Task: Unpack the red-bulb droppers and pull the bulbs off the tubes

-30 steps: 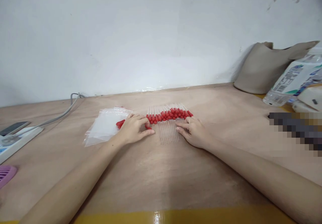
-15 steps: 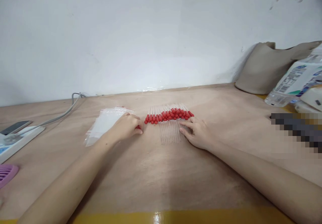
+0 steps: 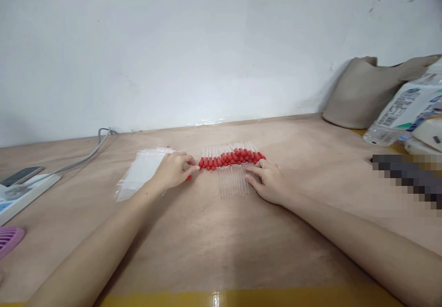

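A row of clear droppers with red rubber bulbs [image 3: 238, 156] lies across the table, tubes pointing toward the wall. In front of it, side by side, lie several clear thin tubes [image 3: 232, 182] with their far ends close to the bulbs. My left hand [image 3: 175, 169] is at the left end of the row, thumb and forefinger closed at the leftmost bulb. Another red bulb [image 3: 189, 177] shows under its fingers; whether it is held or lying there is unclear. My right hand [image 3: 267, 178] rests at the right end of the tubes, thumb and forefinger apart, fingertips touching them.
Clear zip bags [image 3: 143, 169] lie partly under my left forearm. Left of them are a power strip [image 3: 37, 189], a phone [image 3: 21, 176], a grey cable [image 3: 86, 159] and a pink slotted object [image 3: 12, 241]. At right stand a grey-brown bag [image 3: 359, 93] and a plastic bottle [image 3: 388, 132].
My left hand has shifted slightly right, its fingertips now reaching the leftmost red bulb. My right hand has barely moved, and the row looks the same.
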A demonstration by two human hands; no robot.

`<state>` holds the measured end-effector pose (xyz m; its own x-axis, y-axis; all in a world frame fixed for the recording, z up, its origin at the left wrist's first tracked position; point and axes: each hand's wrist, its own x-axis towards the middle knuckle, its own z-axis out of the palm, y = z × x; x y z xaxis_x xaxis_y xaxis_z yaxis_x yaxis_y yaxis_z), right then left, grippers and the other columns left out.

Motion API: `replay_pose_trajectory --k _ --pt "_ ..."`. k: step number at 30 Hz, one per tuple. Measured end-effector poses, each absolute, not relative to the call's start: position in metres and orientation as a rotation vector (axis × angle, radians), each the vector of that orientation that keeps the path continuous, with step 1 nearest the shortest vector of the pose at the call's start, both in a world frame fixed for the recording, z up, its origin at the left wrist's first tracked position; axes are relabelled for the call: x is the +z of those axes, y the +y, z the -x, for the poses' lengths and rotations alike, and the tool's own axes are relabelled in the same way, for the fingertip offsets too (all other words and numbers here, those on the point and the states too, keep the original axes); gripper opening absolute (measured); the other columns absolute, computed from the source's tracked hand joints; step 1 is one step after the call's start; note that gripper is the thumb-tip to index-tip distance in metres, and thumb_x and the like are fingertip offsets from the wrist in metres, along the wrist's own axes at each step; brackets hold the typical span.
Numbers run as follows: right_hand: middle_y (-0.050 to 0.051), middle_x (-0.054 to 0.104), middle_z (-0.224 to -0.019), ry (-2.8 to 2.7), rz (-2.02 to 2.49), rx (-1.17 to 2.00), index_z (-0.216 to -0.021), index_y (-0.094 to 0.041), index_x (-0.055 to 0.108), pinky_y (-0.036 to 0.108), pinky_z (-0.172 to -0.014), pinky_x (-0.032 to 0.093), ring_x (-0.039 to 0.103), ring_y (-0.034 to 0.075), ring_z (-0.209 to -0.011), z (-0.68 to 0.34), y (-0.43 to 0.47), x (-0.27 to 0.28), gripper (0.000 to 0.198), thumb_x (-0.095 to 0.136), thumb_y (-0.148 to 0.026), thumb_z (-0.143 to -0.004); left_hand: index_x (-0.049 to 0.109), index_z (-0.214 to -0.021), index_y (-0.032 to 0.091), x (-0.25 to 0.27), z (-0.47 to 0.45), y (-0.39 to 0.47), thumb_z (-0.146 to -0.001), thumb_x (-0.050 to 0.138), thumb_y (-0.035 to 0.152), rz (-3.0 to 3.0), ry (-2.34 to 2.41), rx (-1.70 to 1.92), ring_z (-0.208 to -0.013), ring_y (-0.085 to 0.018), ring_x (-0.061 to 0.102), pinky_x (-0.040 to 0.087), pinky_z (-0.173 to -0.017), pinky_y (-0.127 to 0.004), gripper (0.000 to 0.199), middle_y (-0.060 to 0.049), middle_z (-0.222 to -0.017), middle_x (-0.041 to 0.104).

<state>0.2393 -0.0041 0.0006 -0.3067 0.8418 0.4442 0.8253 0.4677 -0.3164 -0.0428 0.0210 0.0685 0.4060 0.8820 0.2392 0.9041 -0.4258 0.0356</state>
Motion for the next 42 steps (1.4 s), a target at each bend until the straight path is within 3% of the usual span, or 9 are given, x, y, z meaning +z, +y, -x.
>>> replay_pose_trajectory --k 5,16,21,25,28,35,42 --pt "0.006 0.053 -0.087 -2.158 1.390 0.044 -0.101 -0.024 0.064 0.036 -0.078 0.037 0.051 0.019 -0.085 -0.239 -0.004 0.001 0.025 0.047 -0.028 -0.083 0.064 -0.078 0.022 0.058 0.029 0.025 -0.082 0.043 0.045 2.322 -1.800 -0.463 -0.092 -0.026 0.054 0.036 -0.079 -0.039 0.031 -0.005 -0.085 0.065" --pt "0.005 0.053 -0.078 -1.930 1.252 0.107 -0.094 -0.018 0.064 0.032 -0.069 0.044 0.053 0.018 -0.077 -0.242 -0.001 -0.004 0.023 0.049 -0.032 -0.082 0.067 -0.073 0.021 0.054 0.020 0.028 -0.079 0.046 0.034 2.270 -1.881 -0.527 -0.084 -0.025 0.057 0.035 -0.079 -0.041 0.026 -0.004 -0.079 0.067" --pt "0.008 0.053 -0.092 -1.827 1.180 0.095 -0.100 -0.017 0.060 0.035 -0.076 0.047 0.055 0.019 -0.085 -0.243 -0.004 -0.003 0.026 0.052 -0.031 -0.080 0.065 -0.071 0.019 0.065 0.018 0.016 -0.076 0.051 0.029 2.173 -1.701 -0.776 -0.077 -0.021 0.058 0.035 -0.077 -0.038 0.018 -0.003 -0.074 0.066" --pt "0.011 0.050 -0.113 -1.809 1.102 -0.007 -0.123 -0.019 0.045 0.040 -0.087 0.044 0.050 0.023 -0.102 -0.245 -0.011 0.004 0.047 0.054 -0.034 -0.079 0.064 -0.079 0.019 0.055 0.015 -0.005 -0.077 0.053 0.026 2.297 -1.250 -0.924 -0.074 -0.018 0.056 0.035 -0.073 -0.034 0.013 -0.002 -0.074 0.064" --pt "0.012 0.046 -0.124 -1.977 0.973 -0.113 -0.128 -0.020 0.040 0.043 -0.093 0.039 0.045 0.025 -0.112 -0.247 -0.015 0.007 0.055 0.055 -0.038 -0.079 0.062 -0.086 0.020 0.037 0.016 -0.019 -0.077 0.056 0.021 2.465 -0.954 -0.908 -0.073 -0.016 0.054 0.036 -0.072 -0.033 0.011 -0.002 -0.079 0.064" --pt "0.008 0.058 -0.114 -2.244 0.736 -0.231 -0.113 -0.020 0.055 0.043 -0.096 0.035 0.045 0.023 -0.115 -0.238 -0.015 0.003 0.035 0.054 -0.036 -0.082 0.060 -0.087 0.020 0.017 0.014 -0.027 -0.075 0.060 0.017 2.494 -0.792 -1.041 -0.065 -0.013 0.051 0.037 -0.069 -0.032 0.012 0.000 -0.072 0.063" --pt "0.003 0.066 -0.096 -2.258 0.703 -0.240 -0.098 -0.021 0.063 0.041 -0.096 0.033 0.052 0.019 -0.104 -0.232 -0.017 0.003 0.019 0.051 -0.029 -0.085 0.060 -0.094 0.021 0.018 0.008 -0.027 -0.076 0.059 0.016 2.532 -0.743 -1.023 -0.070 -0.014 0.054 0.040 -0.071 -0.033 0.018 -0.001 -0.077 0.063"
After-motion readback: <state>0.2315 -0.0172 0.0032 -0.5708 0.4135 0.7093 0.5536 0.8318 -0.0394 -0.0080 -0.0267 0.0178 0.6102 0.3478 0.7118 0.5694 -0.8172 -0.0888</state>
